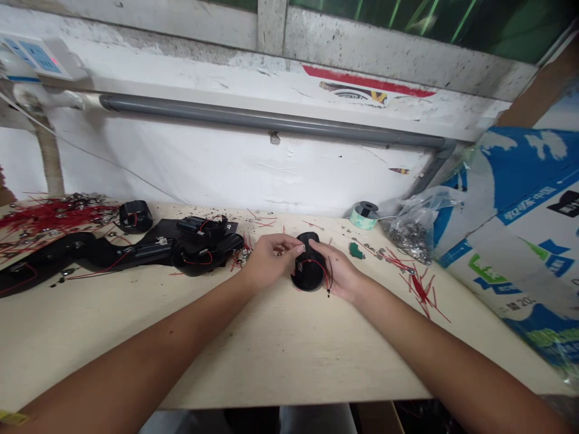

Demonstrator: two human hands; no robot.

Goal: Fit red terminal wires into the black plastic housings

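Observation:
A black rounded plastic housing (pixel 310 274) with a red wire and a dark wire is held above the middle of the table. My right hand (pixel 337 268) wraps round its right side, the thumb at its upper edge. Thumb and fingers of my left hand (pixel 271 258) pinch a small shiny metal piece (pixel 302 248) at the housing's upper left. The far side of the housing and some right fingertips are hidden.
Several black housings (pixel 136 250) and red wires (pixel 58 214) cover the left of the table (pixel 253 361). At right are a green-labelled spool (pixel 364 215), a bag of metal parts (pixel 411 235), loose red wires (pixel 421 289) and a blue-white carton (pixel 520 229).

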